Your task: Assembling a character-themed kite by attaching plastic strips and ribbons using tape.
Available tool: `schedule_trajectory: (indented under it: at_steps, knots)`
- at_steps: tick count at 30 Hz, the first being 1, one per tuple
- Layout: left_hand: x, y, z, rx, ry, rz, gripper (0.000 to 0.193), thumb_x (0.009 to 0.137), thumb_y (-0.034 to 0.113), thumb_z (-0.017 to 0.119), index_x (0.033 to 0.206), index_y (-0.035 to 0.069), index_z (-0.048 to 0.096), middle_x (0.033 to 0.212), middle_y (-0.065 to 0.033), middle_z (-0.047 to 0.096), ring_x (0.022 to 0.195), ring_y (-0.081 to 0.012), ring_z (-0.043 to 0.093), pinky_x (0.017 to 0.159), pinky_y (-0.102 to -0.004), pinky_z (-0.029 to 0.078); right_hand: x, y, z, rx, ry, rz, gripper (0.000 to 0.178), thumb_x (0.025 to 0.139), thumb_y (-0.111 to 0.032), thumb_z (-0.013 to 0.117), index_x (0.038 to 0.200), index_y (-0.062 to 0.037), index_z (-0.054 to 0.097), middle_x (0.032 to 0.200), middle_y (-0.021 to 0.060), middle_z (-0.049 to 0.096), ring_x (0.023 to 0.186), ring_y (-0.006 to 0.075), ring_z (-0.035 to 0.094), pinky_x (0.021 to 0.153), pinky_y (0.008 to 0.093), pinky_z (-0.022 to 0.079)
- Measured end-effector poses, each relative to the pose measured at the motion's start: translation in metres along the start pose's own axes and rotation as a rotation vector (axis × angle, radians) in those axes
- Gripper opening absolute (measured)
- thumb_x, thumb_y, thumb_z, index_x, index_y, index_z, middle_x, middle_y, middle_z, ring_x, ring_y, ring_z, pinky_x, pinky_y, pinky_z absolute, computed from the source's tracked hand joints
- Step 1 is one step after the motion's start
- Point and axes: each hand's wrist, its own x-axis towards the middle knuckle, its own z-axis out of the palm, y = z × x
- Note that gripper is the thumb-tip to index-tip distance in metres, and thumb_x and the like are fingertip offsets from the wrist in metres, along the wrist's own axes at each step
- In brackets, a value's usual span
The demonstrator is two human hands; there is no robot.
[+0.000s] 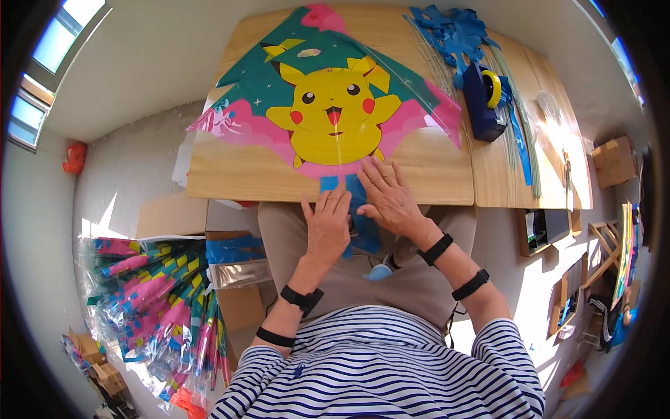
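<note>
A kite point(333, 119) of thin printed film lies on the wooden table, teal and pink with a big yellow cartoon animal. Blue tail film point(329, 184) meets its bottom tip at the table's near edge, and more of it hangs over my lap. My left hand point(328, 222) rests its fingertips on this blue film, fingers somewhat apart; its thumb is partly hidden. Just to the right, my right hand point(388, 195) lies flat and open with fingers spread, on the table edge beside the kite's tip, its heel over the blue film.
A dark blue tape dispenser point(484, 105) with a yellow roll stands right of the kite. Behind it is a heap of blue strips point(453, 31), with thin rods point(520, 140) alongside. Bundled kites in clear film point(157, 300) fill the lower left, next to a cardboard box point(241, 307).
</note>
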Motion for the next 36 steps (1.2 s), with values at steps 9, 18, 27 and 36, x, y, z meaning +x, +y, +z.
schedule_trajectory:
  at_steps: [9, 18, 27, 36]
  knots:
    - [0.027, -0.049, 0.003, 0.175, -0.071, -0.141, 0.064, 0.090, 0.036, 0.068, 0.143, 0.005, 0.050, 0.153, -0.0120, 0.044, 0.145, -0.0318, 0.035, 0.111, -0.0750, 0.015, -0.008, -0.011, -0.002, 0.001, -0.025, 0.035, 0.073, 0.091, -0.054, 0.059, 0.141, -0.0010, 0.051, 0.151, 0.0134, 0.046, 0.145, 0.0316, 0.035, 0.119, 0.0611, 0.020]
    - [-0.043, 0.011, -0.031, 0.041, -0.330, -0.036, 0.054, 0.082, 0.032, 0.077, 0.126, 0.006, 0.061, 0.133, -0.0094, 0.057, 0.133, -0.0309, 0.046, 0.108, -0.0782, 0.016, -0.069, -0.020, -0.038, 0.122, 0.010, 0.129, 0.039, 0.080, -0.026, 0.077, 0.110, -0.0034, 0.068, 0.115, 0.0121, 0.065, 0.120, 0.0321, 0.055, 0.112, 0.0578, 0.032]
    - [-0.034, -0.002, -0.042, -0.043, -0.244, -0.021, 0.047, 0.077, 0.020, 0.080, 0.118, 0.006, 0.063, 0.120, -0.0085, 0.062, 0.125, -0.0288, 0.052, 0.112, -0.0704, 0.021, 0.060, 0.002, -0.011, 0.389, 0.208, 0.541, 0.026, 0.078, -0.018, 0.078, 0.093, 0.0000, 0.069, 0.091, 0.0197, 0.069, 0.087, 0.0387, 0.066, 0.075, 0.0446, 0.052]
    - [-0.050, -0.018, -0.050, -0.139, -0.227, -0.071, 0.045, 0.077, 0.016, 0.079, 0.117, 0.005, 0.063, 0.121, -0.0094, 0.062, 0.123, -0.0290, 0.054, 0.112, -0.0698, 0.021, 0.191, 0.055, 0.015, 0.365, 0.027, 0.708, 0.028, 0.075, -0.025, 0.078, 0.087, -0.0007, 0.069, 0.094, 0.0226, 0.071, 0.092, 0.0412, 0.068, 0.076, 0.0471, 0.055]
